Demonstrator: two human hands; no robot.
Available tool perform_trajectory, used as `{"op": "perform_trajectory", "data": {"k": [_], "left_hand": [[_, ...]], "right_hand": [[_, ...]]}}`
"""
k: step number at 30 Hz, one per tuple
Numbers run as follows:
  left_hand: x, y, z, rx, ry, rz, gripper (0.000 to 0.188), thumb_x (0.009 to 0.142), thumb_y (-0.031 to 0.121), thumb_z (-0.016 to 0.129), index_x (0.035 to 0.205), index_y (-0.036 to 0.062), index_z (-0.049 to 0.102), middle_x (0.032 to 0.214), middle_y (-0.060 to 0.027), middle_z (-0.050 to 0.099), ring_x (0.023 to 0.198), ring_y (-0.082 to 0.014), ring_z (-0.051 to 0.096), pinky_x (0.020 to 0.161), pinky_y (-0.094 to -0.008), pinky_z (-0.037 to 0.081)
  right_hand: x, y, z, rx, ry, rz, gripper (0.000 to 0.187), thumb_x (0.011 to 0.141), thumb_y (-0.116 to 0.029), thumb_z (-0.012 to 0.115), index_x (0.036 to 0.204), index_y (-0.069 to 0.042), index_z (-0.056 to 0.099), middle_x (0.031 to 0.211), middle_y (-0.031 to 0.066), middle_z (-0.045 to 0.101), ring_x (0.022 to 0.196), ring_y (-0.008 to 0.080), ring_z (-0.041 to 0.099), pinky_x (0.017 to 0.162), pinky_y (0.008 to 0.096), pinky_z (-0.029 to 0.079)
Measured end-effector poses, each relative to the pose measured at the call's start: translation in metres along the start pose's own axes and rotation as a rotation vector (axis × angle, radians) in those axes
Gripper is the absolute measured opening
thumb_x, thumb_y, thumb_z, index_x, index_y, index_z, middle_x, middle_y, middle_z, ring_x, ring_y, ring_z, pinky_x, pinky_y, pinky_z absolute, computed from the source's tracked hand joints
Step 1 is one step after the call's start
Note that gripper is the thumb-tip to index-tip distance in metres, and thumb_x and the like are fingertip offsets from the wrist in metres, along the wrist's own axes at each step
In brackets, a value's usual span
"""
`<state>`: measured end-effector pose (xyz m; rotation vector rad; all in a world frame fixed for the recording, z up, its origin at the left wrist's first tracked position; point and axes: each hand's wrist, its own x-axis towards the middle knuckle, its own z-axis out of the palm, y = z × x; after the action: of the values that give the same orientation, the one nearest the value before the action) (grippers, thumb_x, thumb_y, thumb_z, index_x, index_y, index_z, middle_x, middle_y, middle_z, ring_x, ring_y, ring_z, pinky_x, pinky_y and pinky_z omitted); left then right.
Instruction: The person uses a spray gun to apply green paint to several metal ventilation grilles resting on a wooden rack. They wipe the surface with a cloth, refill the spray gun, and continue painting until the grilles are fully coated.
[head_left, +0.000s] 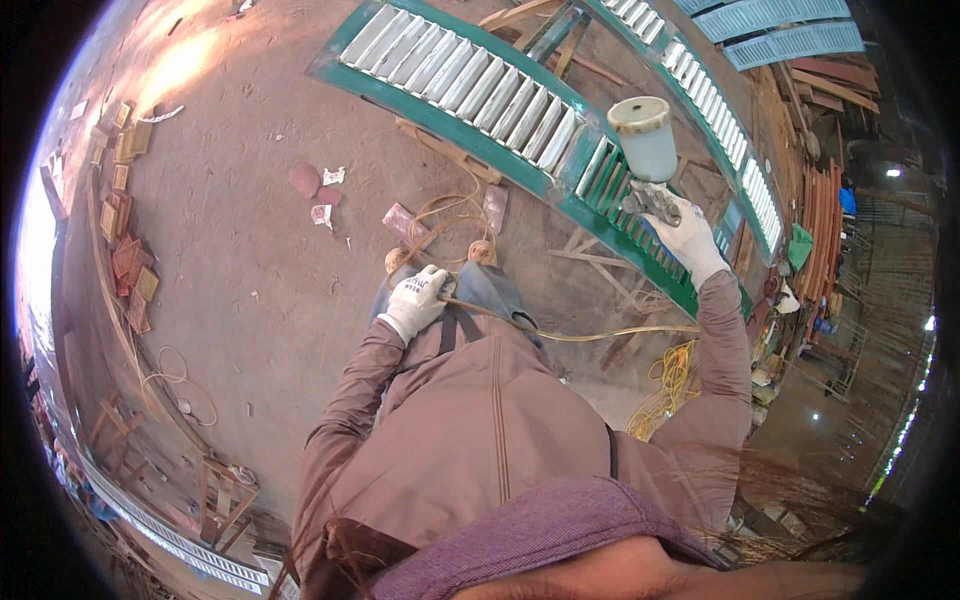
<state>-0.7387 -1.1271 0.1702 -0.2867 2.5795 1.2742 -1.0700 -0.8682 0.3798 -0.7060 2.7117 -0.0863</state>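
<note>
Right hand: one of two gloved hands we see, at 2 o'clock, fingers curled firmly around one metal spray gun.
Right arm: reaches forward and out, brown sleeve creased.
Cup: one, translucent plastic, rounded, yellowed lid, atop the gun.
Left hand: just off centre toward 9 o'clock, fingers closed on one thin, rubbery-looking hose; elbow bent.
Panels: we count two green-framed ones, the near panel stretching from 11 to 3 o'clock, the far panel beyond it; slats whitish, partly green below the gun.
Coil: one yellow tangle, 4 o'clock.
</note>
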Motion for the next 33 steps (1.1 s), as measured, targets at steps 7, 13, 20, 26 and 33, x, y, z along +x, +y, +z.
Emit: {"op": "perform_trajectory", "data": {"k": [7,13,20,26,33], "left_hand": [[0.003,-0.003,-0.004,0.003,-0.013,0.072,0.023,0.085,0.02,0.06,0.104,0.0087,0.058,0.104,-0.0135,0.059,0.094,-0.0343,0.062,0.078,-0.0439,0.05],[0.002,-0.013,-0.007,0.03,0.018,0.06,0.025,0.082,0.019,0.062,0.104,0.0087,0.058,0.104,-0.0134,0.059,0.094,-0.0339,0.062,0.078,-0.0439,0.049],[0.0,-0.018,-0.015,-0.013,0.005,0.051,0.022,0.082,0.019,0.062,0.1,0.0076,0.058,0.101,-0.0143,0.059,0.095,-0.0346,0.061,0.078,-0.0437,0.049],[-0.001,-0.021,-0.021,0.008,-0.011,0.053,0.022,0.082,0.018,0.061,0.102,0.0079,0.058,0.103,-0.0136,0.059,0.095,-0.0341,0.062,0.078,-0.0439,0.049],[-0.005,-0.033,-0.025,0.017,-0.037,0.058,0.026,0.081,0.018,0.062,0.105,0.0083,0.058,0.104,-0.0134,0.059,0.096,-0.0329,0.062,0.08,-0.0431,0.05]], "right_hand": [[0.029,-0.027,0.001,-0.147,0.092,-0.04,0.049,0.085,-0.036,0.066,0.131,-0.022,0.057,0.117,0.0129,0.064,0.111,0.0306,0.059,0.094,0.0413,0.046],[0.05,-0.034,0.004,-0.167,0.241,0.032,0.049,0.086,-0.036,0.064,0.133,-0.024,0.056,0.115,0.0099,0.066,0.109,0.0293,0.06,0.092,0.0421,0.047],[0.015,-0.046,-0.006,0.044,0.044,-0.042,0.046,0.083,-0.032,0.07,0.126,-0.017,0.062,0.116,0.0113,0.065,0.109,0.0299,0.06,0.096,0.0392,0.047],[0.005,-0.044,-0.009,0.16,0.015,-0.139,0.05,0.08,-0.027,0.075,0.126,-0.013,0.061,0.112,0.0141,0.066,0.107,0.032,0.061,0.091,0.0402,0.049],[0.063,-0.047,0.001,-0.052,0.292,-0.075,0.045,0.085,-0.034,0.067,0.127,-0.018,0.06,0.106,0.0119,0.067,0.101,0.03,0.063,0.088,0.0403,0.049]]}}
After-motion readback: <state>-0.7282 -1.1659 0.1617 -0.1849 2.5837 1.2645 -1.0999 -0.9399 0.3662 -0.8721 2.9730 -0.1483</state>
